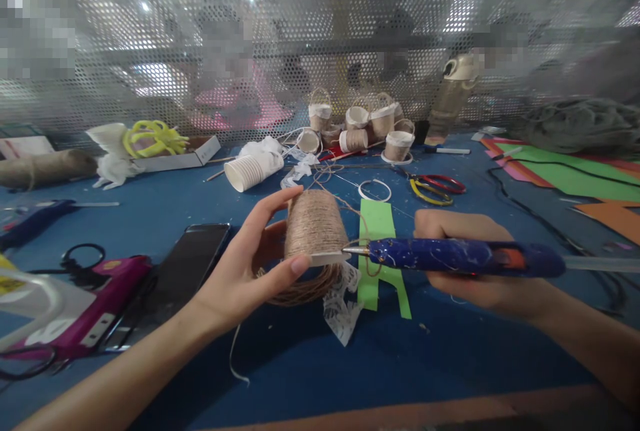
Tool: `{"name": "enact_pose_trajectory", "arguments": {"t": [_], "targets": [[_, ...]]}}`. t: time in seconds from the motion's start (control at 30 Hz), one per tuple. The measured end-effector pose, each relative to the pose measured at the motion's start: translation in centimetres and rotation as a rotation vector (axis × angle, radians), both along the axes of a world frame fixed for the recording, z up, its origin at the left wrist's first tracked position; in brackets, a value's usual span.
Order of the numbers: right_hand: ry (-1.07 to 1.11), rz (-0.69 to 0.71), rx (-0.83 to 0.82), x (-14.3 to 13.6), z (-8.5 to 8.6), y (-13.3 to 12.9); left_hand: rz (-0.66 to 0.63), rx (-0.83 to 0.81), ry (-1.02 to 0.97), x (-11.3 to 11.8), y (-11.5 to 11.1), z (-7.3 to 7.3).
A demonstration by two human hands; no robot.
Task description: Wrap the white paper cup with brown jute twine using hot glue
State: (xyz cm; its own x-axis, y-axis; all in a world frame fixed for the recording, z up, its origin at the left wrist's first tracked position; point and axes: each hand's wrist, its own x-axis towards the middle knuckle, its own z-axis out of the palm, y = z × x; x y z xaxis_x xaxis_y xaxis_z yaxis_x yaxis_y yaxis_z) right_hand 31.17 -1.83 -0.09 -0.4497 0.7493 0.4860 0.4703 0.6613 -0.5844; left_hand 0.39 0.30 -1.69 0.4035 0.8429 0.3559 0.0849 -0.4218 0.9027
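My left hand (pixel 255 257) holds an upside-down cup wrapped in brown twine (pixel 316 223), thumb on its white rim and fingers around the far side. Wrapped around a blue glue gun (pixel 430 256), my right hand (pixel 465 231) keeps it level, and its metal tip meets or nearly meets the cup's lower right edge by the rim. A loose strand of twine loops beside the tip. Below the cup lie a coil of twine (pixel 305 291) and a piece of white lace (pixel 344 307). Green paper (pixel 370 224) lies under the gun's nozzle.
Behind stand several small twine-wrapped baskets (pixel 397 145), near stacked paper cups (pixel 245 171) and scissors (pixel 435 189). At left are a phone (pixel 193 257), a magenta power strip (pixel 110 297) and another glue gun (pixel 37 221). Coloured paper (pixel 575 171) and a bottle (pixel 453 97) are at right.
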Motion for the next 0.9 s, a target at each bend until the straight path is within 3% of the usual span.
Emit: {"name": "enact_pose_trajectory", "arguments": {"t": [0.63,0.9], "targets": [[0.011,-0.022,-0.036,0.16,-0.10,-0.22,-0.046,-0.050,-0.111,0.39,0.00,0.19],[0.013,-0.041,-0.017,-0.02,0.02,-0.07,0.011,-0.067,-0.127,0.28,-0.02,0.18]]}}
